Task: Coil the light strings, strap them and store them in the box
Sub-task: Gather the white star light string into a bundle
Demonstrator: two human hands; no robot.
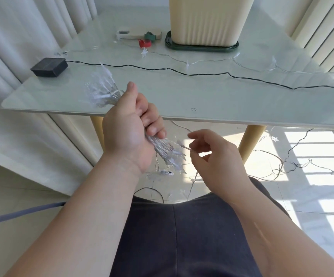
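Light-string bundle [103, 95], one, clenched in left hand [129, 128]; right hand [214, 156] pinches one strand [182, 146]; two strap rolls [144, 44] beyond.

A tiny oval stamp [193, 109] on the table [202, 92] is unreadable.

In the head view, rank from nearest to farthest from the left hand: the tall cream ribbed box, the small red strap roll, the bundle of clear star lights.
1. bundle of clear star lights: gripped in the left hand.
2. small red strap roll: across the table, ahead.
3. tall cream ribbed box: table's back, further right.
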